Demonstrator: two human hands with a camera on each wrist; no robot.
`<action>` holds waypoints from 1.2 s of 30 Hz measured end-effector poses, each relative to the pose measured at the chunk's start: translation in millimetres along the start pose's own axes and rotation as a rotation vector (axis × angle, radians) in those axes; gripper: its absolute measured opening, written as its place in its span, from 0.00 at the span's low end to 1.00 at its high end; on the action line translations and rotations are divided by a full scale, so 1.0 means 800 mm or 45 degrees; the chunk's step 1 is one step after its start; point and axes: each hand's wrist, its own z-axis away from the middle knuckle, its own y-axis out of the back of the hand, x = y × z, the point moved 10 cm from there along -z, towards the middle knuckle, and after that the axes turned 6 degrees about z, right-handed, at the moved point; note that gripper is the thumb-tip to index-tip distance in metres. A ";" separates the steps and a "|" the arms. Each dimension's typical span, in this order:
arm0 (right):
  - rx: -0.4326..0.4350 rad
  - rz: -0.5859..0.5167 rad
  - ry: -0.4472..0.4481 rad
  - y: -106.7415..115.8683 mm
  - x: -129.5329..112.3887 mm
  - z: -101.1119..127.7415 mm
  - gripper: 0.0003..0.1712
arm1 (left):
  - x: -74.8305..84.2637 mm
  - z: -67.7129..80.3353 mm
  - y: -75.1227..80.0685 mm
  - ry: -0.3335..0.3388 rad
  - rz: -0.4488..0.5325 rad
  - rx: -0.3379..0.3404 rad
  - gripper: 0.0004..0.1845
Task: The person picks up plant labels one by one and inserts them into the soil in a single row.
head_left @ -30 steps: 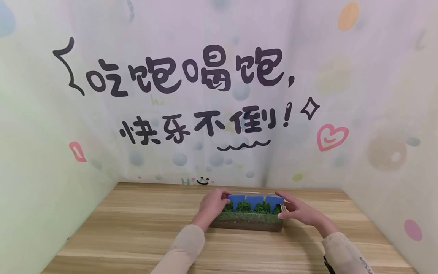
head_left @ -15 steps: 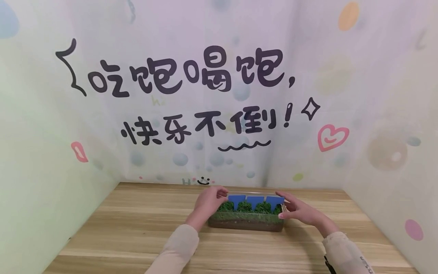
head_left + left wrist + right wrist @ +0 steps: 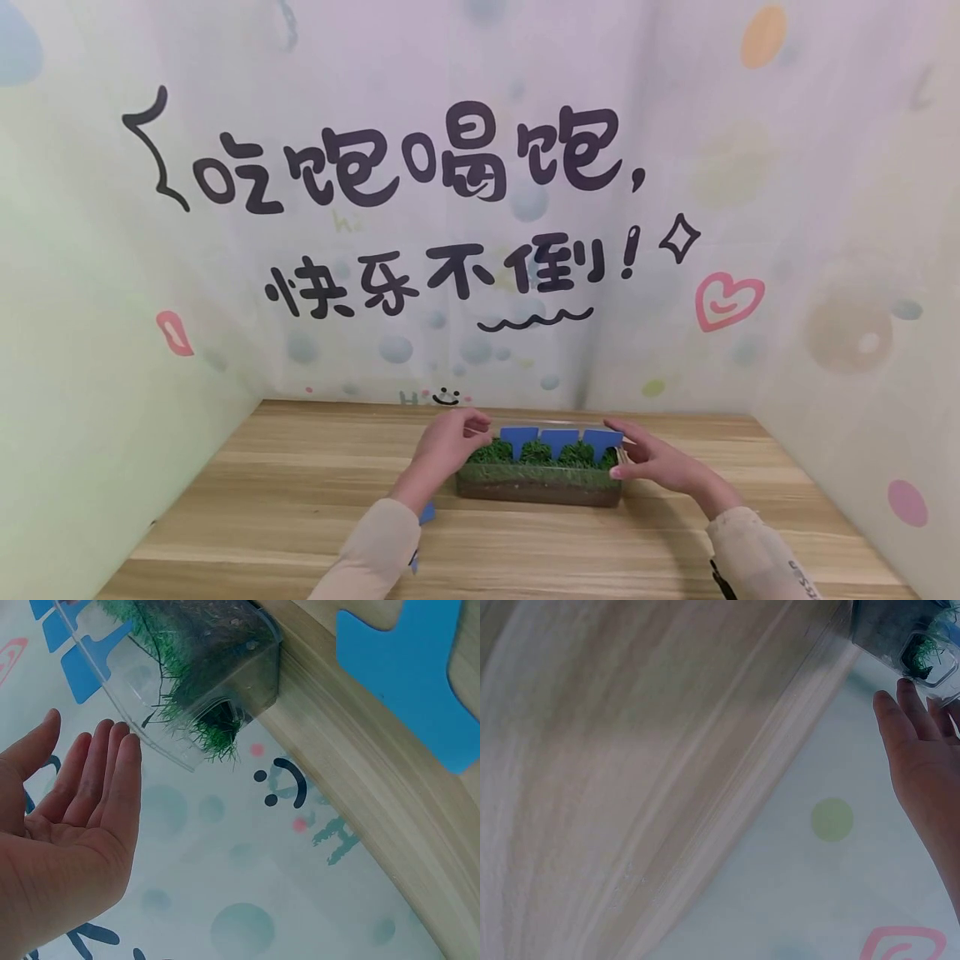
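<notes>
A clear plastic box [image 3: 540,492] with brown, soil-like filling and green grass-like tufts [image 3: 536,452] sits on the table. Three blue flat pieces [image 3: 559,442] stand upright in it. My left hand [image 3: 450,437] hovers by the box's left end, holding nothing; in the left wrist view its fingers [image 3: 97,769] are loosely extended near the rim. At the right end, my right hand [image 3: 663,462] holds the box, thumb at the front corner and fingers toward the back. The right wrist view shows fingertips by the box's end wall, partly cut off.
Another blue flat piece [image 3: 420,667] lies on the wooden table [image 3: 300,492]; my left sleeve [image 3: 375,542] mostly hides it in the head view. A patterned cloth wall [image 3: 450,350] with black writing rises behind the table, with pale walls at both sides.
My left hand has moved left, away from the leftmost upright blue piece, uncovering more tufts. Blue edges on the table have appeared beside the left sleeve. The right hand has stayed put.
</notes>
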 end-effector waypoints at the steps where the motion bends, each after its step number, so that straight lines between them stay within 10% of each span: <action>1: -0.001 -0.002 0.001 0.000 0.000 0.000 0.51 | 0.000 0.001 0.001 0.002 0.006 -0.002 0.13; 36: -0.003 0.008 -0.018 -0.001 -0.001 0.000 0.51 | -0.005 0.055 0.034 -0.020 0.000 -0.009 0.14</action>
